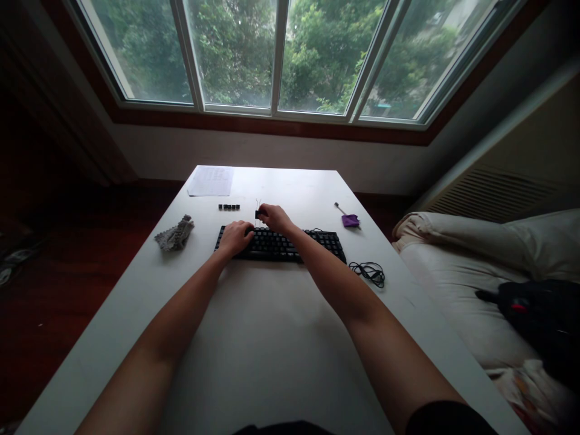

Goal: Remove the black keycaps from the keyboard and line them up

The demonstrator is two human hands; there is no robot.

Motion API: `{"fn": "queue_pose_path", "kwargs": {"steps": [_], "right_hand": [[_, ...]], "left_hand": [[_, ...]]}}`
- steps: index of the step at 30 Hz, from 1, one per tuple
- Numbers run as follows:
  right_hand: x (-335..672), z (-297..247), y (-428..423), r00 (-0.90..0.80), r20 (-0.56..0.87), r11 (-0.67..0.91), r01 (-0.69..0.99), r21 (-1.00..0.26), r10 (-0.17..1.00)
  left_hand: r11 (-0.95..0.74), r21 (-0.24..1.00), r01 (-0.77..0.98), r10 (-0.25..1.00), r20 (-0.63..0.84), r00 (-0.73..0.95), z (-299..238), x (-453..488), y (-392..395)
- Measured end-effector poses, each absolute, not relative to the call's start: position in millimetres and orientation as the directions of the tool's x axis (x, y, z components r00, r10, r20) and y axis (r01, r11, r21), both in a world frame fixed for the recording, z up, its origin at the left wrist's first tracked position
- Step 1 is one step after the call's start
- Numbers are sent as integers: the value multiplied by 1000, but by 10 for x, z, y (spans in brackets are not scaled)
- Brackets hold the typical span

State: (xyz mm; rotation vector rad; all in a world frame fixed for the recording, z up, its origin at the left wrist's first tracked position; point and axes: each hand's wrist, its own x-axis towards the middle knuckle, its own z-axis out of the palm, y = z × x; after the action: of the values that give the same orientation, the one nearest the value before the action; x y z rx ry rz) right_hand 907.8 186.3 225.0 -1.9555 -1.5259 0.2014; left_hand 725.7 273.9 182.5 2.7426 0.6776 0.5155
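Observation:
A black keyboard (267,246) lies across the middle of the white table. My left hand (235,237) rests on its left part, fingers laid over the keys and back edge with nothing visible between them. Just above the back edge, my right hand (275,217) is closed on a small keycap puller (257,214), dark in the middle with thin wires sticking out above and below. The wire ends reach down near the upper row of keys; whether they touch a key is too small to tell. Behind the keyboard stands a short row of several dark keycaps (229,207).
A crumpled grey cloth (176,234) is on the left of the table (254,338), with paper sheets (211,181) at the far left corner. To the right lie a purple cloth (350,221), a small brush (339,208) and a coiled black cable (369,273).

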Motion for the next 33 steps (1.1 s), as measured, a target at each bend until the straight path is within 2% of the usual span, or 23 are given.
{"fn": "queue_pose_path", "kwargs": {"steps": [4,8,14,18,21,25,33], "right_hand": [[9030,2289,1874,250,244,-104,867,-488,937],[9008,2209,1768,230,297,-75,888,-454,927],[9123,2014,1579,322,324,-69,796,-601,889],[9172,1952,1538,432,266,-80,633,-770,862],[9145,1957,1500,502,240,-72,526,-848,831],[9070,1973,1412,505,275,-47,536,-843,818],[8955,1932,1233,453,347,-34,645,-763,821]], "left_hand": [[-856,337,392,489,281,826,1827,7245,2739],[-858,333,390,486,286,826,1824,7244,2736],[-861,321,394,485,289,825,1818,7256,2729],[-854,350,385,490,292,821,1823,7250,2721],[-844,398,359,496,325,806,1852,7232,2707],[-841,464,277,464,357,811,1905,7215,2696],[-859,495,130,313,306,899,1960,7242,2661]]}}
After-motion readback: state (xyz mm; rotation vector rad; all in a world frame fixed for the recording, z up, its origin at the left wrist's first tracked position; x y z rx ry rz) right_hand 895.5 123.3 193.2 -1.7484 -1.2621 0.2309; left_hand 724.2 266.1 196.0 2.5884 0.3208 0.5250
